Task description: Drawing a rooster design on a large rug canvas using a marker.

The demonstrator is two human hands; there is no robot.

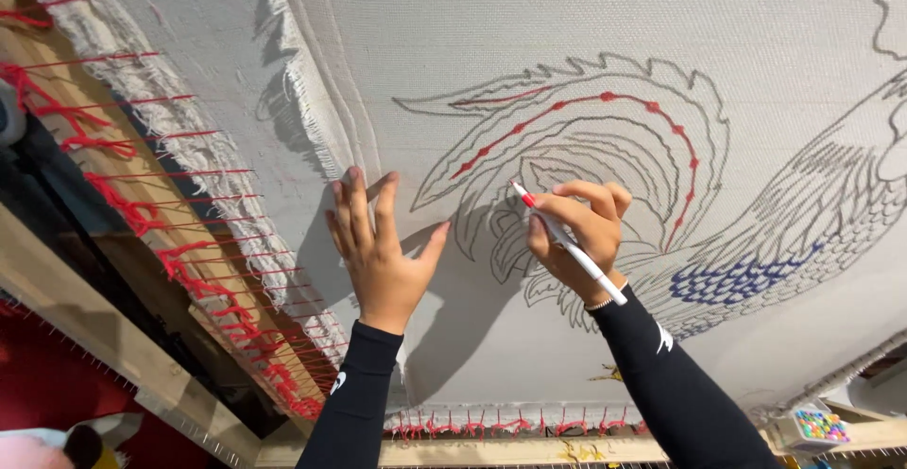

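The right hand [578, 233] grips a red-tipped marker [567, 240] against the rooster drawing [605, 148] on the stretched cloth [529, 16]; the left hand [378, 247] rests open, flat beside it.

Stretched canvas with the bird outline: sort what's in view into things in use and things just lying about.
In use:
- left hand, flat on canvas
- right hand holding red-tipped marker
- bird outline

Lying about:
- box of coloured beads
- red lacing along wooden frame
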